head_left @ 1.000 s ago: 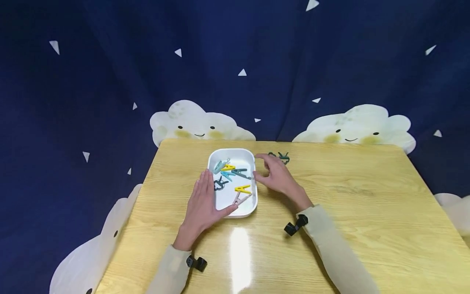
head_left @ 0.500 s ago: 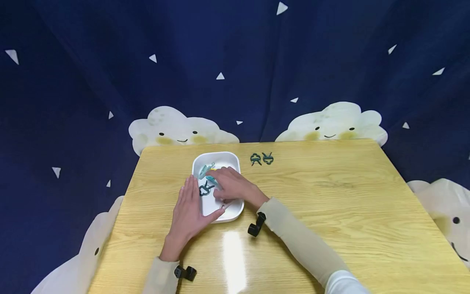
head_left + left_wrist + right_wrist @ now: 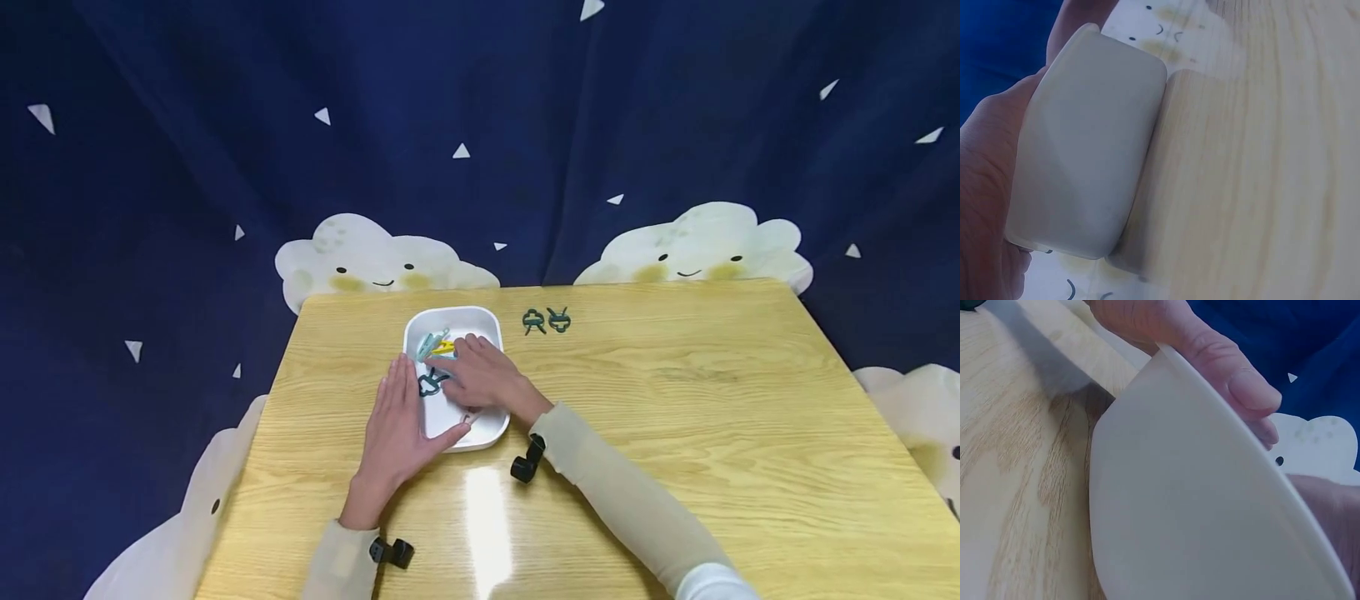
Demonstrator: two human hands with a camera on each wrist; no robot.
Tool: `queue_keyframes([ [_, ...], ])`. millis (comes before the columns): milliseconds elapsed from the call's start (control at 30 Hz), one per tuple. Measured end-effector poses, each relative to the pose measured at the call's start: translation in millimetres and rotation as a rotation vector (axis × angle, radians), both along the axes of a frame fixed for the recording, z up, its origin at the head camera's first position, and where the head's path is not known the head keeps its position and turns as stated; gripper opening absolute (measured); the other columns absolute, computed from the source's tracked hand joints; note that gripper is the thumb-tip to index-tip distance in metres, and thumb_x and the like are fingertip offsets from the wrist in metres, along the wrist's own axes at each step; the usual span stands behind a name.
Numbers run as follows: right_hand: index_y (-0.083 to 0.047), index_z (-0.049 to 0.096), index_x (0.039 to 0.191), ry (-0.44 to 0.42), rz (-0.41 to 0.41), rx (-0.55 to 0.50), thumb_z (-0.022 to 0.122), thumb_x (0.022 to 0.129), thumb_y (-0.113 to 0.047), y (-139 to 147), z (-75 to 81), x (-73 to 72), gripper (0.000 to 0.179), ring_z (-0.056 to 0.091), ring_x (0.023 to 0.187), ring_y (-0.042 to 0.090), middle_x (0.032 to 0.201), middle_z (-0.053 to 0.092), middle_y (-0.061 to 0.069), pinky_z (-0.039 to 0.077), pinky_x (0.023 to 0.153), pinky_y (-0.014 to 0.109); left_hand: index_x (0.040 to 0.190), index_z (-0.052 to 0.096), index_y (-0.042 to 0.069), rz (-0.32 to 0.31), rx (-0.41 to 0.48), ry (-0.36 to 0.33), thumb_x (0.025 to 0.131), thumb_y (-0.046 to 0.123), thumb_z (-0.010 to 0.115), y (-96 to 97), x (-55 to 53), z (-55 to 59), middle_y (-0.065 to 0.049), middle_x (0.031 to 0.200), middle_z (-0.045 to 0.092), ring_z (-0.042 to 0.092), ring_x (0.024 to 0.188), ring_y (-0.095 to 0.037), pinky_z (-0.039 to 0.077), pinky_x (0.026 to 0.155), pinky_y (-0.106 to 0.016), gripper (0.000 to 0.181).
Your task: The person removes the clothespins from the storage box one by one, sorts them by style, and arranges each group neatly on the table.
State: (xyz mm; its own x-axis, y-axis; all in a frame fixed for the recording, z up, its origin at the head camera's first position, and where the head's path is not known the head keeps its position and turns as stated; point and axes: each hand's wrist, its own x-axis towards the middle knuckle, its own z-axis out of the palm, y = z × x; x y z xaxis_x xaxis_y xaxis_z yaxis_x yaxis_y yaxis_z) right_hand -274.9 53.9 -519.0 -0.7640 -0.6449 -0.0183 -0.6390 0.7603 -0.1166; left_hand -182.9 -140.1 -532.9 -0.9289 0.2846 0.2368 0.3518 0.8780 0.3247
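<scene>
A white plastic tub (image 3: 491, 432) stands on the wooden table. My left hand (image 3: 392, 429) lies along its left side, fingers straight, thumb over the near rim. My right hand (image 3: 486, 377) reaches over the right rim into the tub, index finger and thumb apart above the clips. Near those fingertips lie a dark green flower-shaped clip (image 3: 430, 384), a pale teal clothespin (image 3: 429, 344) and a yellow clothespin (image 3: 444, 347). A pale pink clothespin (image 3: 468, 417) shows partly below the right hand. Other clips are hidden under that hand. In the right wrist view the tub wall (image 3: 1191, 487) hides the contents.
Behind the tub to the right, two dark green flower-shaped clips, one (image 3: 533, 321) beside the other (image 3: 559, 320), lie on the table (image 3: 675, 400). A dark blue curtain (image 3: 420, 100) with clouds hangs beyond the table's far edge.
My right hand has moved left from outside the tub's right rim to inside it, over the clips. The left hand stays at the tub's side. The head view has shifted slightly.
</scene>
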Motion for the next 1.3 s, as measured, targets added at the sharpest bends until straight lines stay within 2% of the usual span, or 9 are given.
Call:
queue_keyframes([
  [100, -0.029, 0.058, 0.148, 0.011, 0.007, 0.016, 0.054, 0.098, -0.032, -2.1, -0.9, -0.9, 0.051, 0.046, 0.100, 0.024, 0.110, 0.056, 0.006, 0.042, 0.093, 0.039, 0.164, 0.011, -0.005, 0.009, -0.007, 0.005, 0.083, 0.091, 0.051, -1.2, 0.9, -0.5, -0.023, 0.173, 0.011, 0.006, 0.162, -0.033, 0.012, 0.131, -0.049, 0.132],
  [200, -0.022, 0.064, 0.135, 0.010, -0.008, 0.009, 0.062, 0.094, -0.032, -2.3, -0.8, -1.0, 0.042, 0.045, 0.101, 0.023, 0.108, 0.055, 0.005, 0.043, 0.095, 0.039, 0.164, 0.011, -0.006, 0.005, -0.004, 0.008, 0.083, 0.090, 0.052, -1.3, 0.3, -1.0, -0.023, 0.173, 0.010, 0.006, 0.162, -0.033, 0.012, 0.131, -0.048, 0.132],
  [333, -0.018, 0.069, 0.114, 0.003, -0.030, -0.020, 0.072, 0.089, -0.040, -0.7, -0.1, -0.4, 0.033, 0.046, 0.101, 0.021, 0.106, 0.056, 0.001, 0.044, 0.097, 0.038, 0.164, 0.012, -0.006, 0.001, -0.005, 0.018, 0.083, 0.090, 0.052, -0.4, -1.2, -1.8, -0.022, 0.174, 0.008, 0.010, 0.161, -0.035, 0.012, 0.131, -0.047, 0.133],
  [533, -0.021, 0.068, 0.084, -0.031, 0.003, -0.076, 0.076, 0.085, -0.055, 2.5, 1.7, 1.5, 0.035, 0.049, 0.091, 0.016, 0.088, 0.058, -0.008, 0.045, 0.085, 0.033, 0.164, 0.011, -0.006, 0.008, -0.022, 0.014, 0.082, 0.092, 0.049, 0.6, -1.2, -3.7, -0.021, 0.174, 0.008, 0.009, 0.161, -0.034, 0.013, 0.131, -0.046, 0.133],
  [633, -0.020, 0.071, 0.093, -0.045, 0.019, -0.095, 0.077, 0.084, -0.059, 2.4, 2.8, 2.2, 0.041, 0.051, 0.092, 0.015, 0.089, 0.062, -0.009, 0.046, 0.084, 0.033, 0.165, 0.011, -0.005, 0.010, -0.020, 0.013, 0.083, 0.092, 0.049, 0.3, -1.3, -3.7, -0.019, 0.174, 0.006, 0.009, 0.162, -0.033, 0.011, 0.131, -0.045, 0.133],
  [767, -0.019, 0.069, 0.130, -0.045, 0.030, -0.074, 0.075, 0.084, -0.062, 1.5, 2.9, 2.6, 0.063, 0.053, 0.101, 0.018, 0.110, 0.068, -0.003, 0.049, 0.093, 0.036, 0.164, 0.011, -0.005, 0.012, -0.018, 0.029, 0.083, 0.091, 0.050, -0.1, -1.1, -3.8, -0.021, 0.174, 0.009, 0.010, 0.161, -0.034, 0.012, 0.131, -0.045, 0.132],
  [833, -0.021, 0.064, 0.141, -0.041, 0.037, -0.046, 0.074, 0.085, -0.062, 0.9, 2.4, 2.7, 0.070, 0.052, 0.104, 0.020, 0.117, 0.067, 0.000, 0.049, 0.095, 0.038, 0.164, 0.012, -0.006, 0.011, -0.013, 0.037, 0.083, 0.090, 0.051, -0.4, -0.9, -3.7, -0.022, 0.173, 0.011, 0.010, 0.161, -0.034, 0.014, 0.131, -0.046, 0.132],
  [1000, -0.023, 0.068, 0.138, -0.004, 0.050, 0.009, 0.071, 0.087, -0.061, -0.4, -1.1, 2.2, 0.064, 0.050, 0.101, 0.019, 0.111, 0.065, -0.001, 0.048, 0.091, 0.037, 0.164, 0.013, -0.005, 0.012, -0.009, 0.040, 0.083, 0.091, 0.050, -0.3, -0.1, -3.5, -0.022, 0.173, 0.011, 0.006, 0.162, -0.031, 0.014, 0.131, -0.046, 0.131],
  [1300, -0.022, 0.070, 0.130, 0.001, 0.043, 0.002, 0.073, 0.085, -0.062, -1.1, -1.6, 1.2, 0.061, 0.050, 0.100, 0.017, 0.108, 0.064, -0.003, 0.048, 0.091, 0.035, 0.165, 0.012, -0.005, 0.014, -0.012, 0.028, 0.083, 0.091, 0.048, -0.5, -0.5, -4.3, -0.021, 0.174, 0.010, 0.002, 0.162, -0.028, 0.012, 0.131, -0.045, 0.131],
])
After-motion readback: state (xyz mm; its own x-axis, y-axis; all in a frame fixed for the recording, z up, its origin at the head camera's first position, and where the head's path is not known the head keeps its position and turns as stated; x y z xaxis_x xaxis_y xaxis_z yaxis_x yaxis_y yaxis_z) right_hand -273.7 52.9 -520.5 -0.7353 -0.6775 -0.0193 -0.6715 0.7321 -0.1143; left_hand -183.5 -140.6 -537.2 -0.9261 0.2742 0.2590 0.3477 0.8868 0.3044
